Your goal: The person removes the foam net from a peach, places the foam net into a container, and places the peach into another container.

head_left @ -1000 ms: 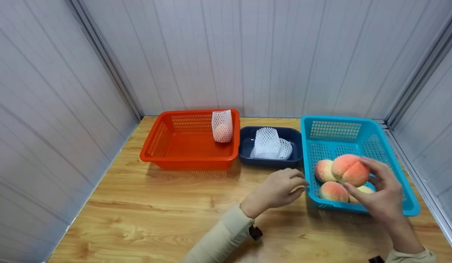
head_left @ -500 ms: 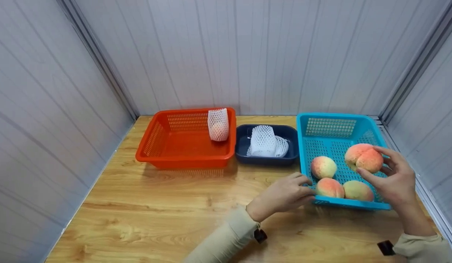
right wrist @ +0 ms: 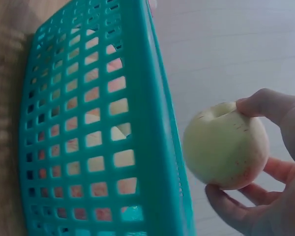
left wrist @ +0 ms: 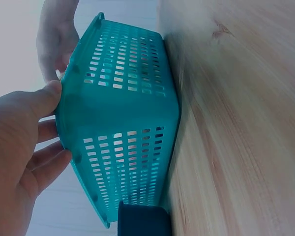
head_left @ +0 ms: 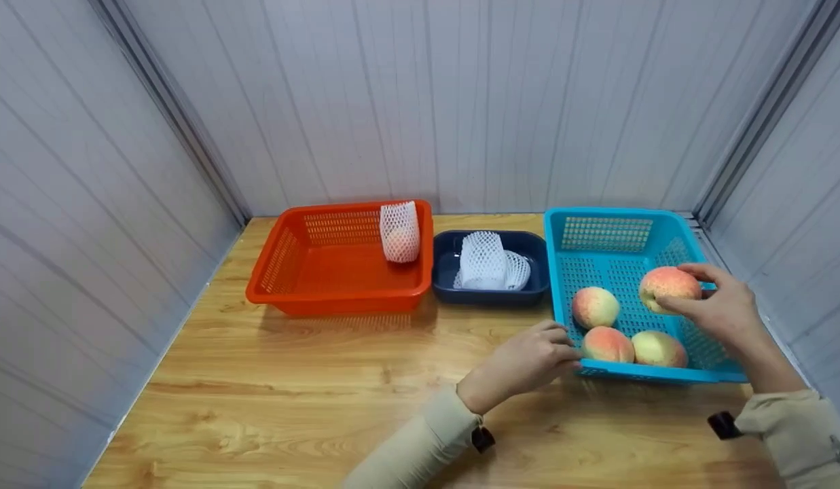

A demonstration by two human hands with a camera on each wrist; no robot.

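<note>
In the head view my right hand holds a peach over the blue basket. The right wrist view shows thumb and fingertips on opposite sides of this pale, red-flecked peach, above the rim. Two peaches lie along the basket's near wall, and another peach sits just behind them. My left hand is at the near left corner of the basket. Up close in the left wrist view, its thumb and fingers hold the rim around that corner.
Left of the blue basket stands a small navy tray with white foam net sleeves. Further left is an orange basket, with a netted peach at its right side. Panelled walls enclose the wooden table.
My right hand has lifted the peach away from the others and turned it, moving toward the basket's right side. The left hand has come from beside the basket onto its corner rim.
</note>
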